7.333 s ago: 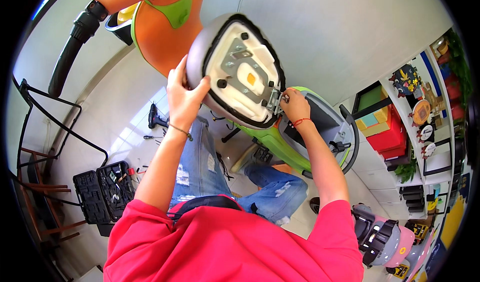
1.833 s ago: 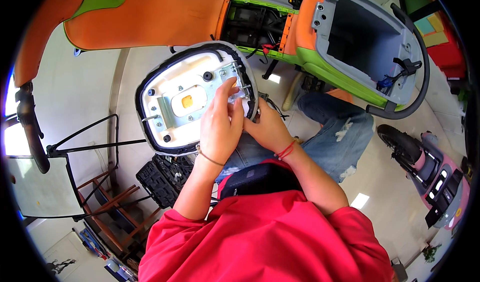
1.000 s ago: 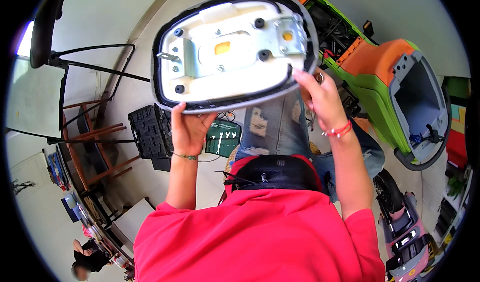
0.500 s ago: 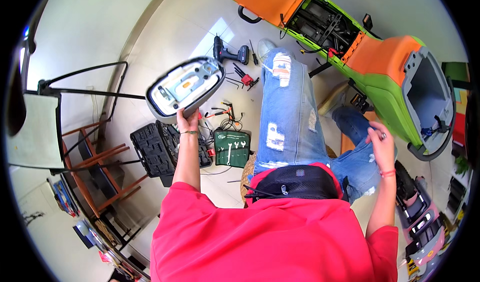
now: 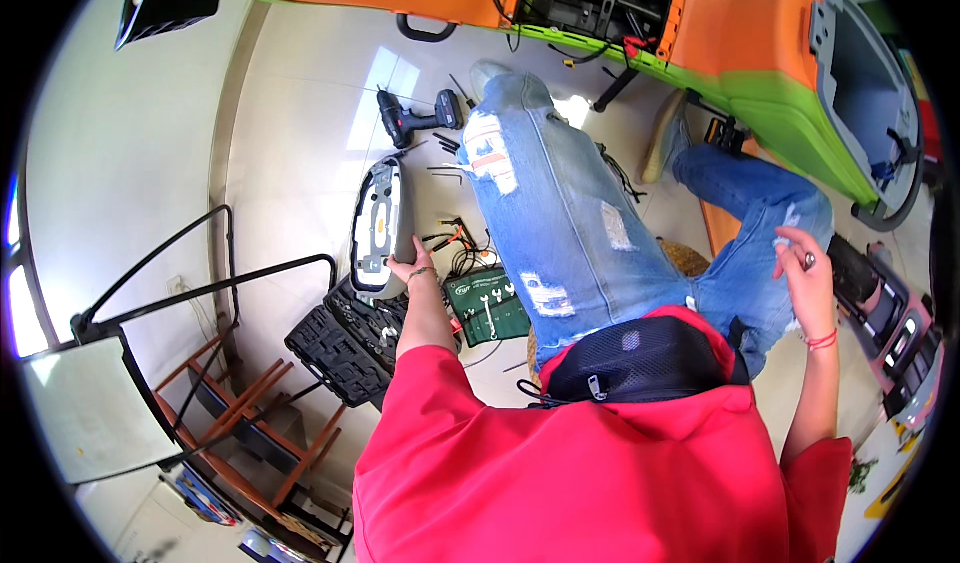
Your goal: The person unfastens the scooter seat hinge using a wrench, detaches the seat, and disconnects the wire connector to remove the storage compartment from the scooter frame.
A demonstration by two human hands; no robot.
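An oval seat (image 5: 385, 223) with a grey shell is on edge at my left side, its white underside with a metal plate facing away from me. My left hand (image 5: 415, 263) is closed on the near end of its rim. Beyond it, a black cordless drill (image 5: 405, 121) lies on the floor with hex keys (image 5: 445, 145) close by. My right hand (image 5: 805, 268) hovers over my bent right leg, fingers loosely bent and apart, nothing seen in them. An orange and green scooter (image 5: 740, 83) stands across the front, its middle compartment (image 5: 600, 5) uncovered and showing dark parts inside.
Near the seat's lower end lies an opened black tool case (image 5: 335, 348). A green wrench pouch (image 5: 488, 308) and cables (image 5: 468, 253) are beside it. A black-framed table (image 5: 100, 408) and wooden chair (image 5: 240, 418) stand left; a pink ride-on vehicle (image 5: 900, 348) is right.
My left hand has lowered the seat toward the floor and turned it more on edge. My view has swung left. The right hand stays near my right leg.
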